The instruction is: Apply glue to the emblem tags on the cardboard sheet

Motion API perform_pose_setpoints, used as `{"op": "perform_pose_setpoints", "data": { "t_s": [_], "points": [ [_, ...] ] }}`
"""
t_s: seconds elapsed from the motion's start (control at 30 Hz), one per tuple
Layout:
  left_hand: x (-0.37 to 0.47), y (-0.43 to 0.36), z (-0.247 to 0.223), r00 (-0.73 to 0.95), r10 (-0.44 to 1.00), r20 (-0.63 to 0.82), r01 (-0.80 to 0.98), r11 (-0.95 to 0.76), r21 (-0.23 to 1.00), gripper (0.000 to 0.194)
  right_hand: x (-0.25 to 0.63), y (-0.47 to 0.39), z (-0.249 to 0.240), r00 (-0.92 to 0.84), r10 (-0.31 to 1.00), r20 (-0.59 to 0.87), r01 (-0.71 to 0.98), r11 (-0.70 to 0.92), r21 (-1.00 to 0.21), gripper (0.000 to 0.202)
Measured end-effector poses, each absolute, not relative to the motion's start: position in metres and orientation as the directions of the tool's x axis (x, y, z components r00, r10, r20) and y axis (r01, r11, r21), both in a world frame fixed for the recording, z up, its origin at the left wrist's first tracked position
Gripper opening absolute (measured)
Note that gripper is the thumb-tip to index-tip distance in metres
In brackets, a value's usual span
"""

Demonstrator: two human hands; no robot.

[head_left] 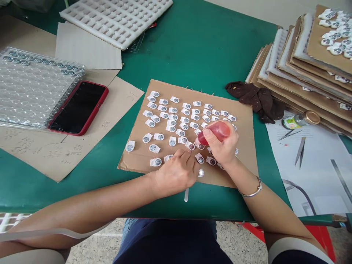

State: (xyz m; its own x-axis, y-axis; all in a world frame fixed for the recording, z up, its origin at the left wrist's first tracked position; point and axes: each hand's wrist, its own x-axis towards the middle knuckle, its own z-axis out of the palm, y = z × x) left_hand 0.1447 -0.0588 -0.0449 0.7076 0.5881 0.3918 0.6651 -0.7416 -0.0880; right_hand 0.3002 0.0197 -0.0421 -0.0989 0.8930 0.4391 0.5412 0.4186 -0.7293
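Note:
My left hand (177, 170) rests low over the brown cardboard sheet (137, 157), fingers closed round what look like metal tweezers (186, 195). Their flat rear end sticks out below the fist, and a thin tip shows at a small round disc piece (191, 146) with a white tab. In my right hand (224, 146) is a small red squeeze bottle (218, 132), tilted with its narrow end down toward that same piece. Many similar tabbed discs (172, 141) lie in loose rows on the cardboard. Some are partly hidden by my hands.
A red-cased phone (79, 108) and a clear blister tray (30, 91) lie left. A white foam tray (118, 18) sits at the back. Stacked cardboard layers (291, 69), a dark glove (254, 99), a small jar (301, 120) and tweezers (300, 152) are right.

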Motion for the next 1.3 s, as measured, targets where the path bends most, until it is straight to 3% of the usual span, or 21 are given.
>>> {"op": "perform_pose_setpoints", "data": {
  "t_s": [0.6,0.77,0.97,1.13,1.3],
  "points": [
    [0.14,-0.053,-0.042,0.703,0.615,0.358,0.643,-0.764,0.05,0.017,0.306,0.014,-0.041,-0.172,0.861,0.479,0.553,0.486,-0.676,0.025],
    [0.135,-0.048,-0.04,0.651,0.703,0.287,0.654,-0.711,0.259,0.016,0.305,0.013,-0.036,-0.248,0.844,0.476,0.517,0.531,-0.671,0.023],
    [0.129,-0.03,-0.019,0.59,0.79,0.167,0.624,-0.578,0.525,0.014,0.305,0.012,-0.027,-0.259,0.881,0.396,0.54,0.473,-0.696,0.03],
    [0.123,-0.014,-0.01,0.535,0.844,0.052,0.569,-0.405,0.715,0.015,0.314,-0.005,-0.028,-0.063,0.899,0.433,0.466,0.41,-0.784,0.033],
    [0.115,-0.012,-0.02,0.48,0.877,-0.009,0.493,-0.261,0.83,0.011,0.32,-0.02,-0.038,0.051,0.885,0.462,0.403,0.406,-0.821,0.041]
  ]
}}
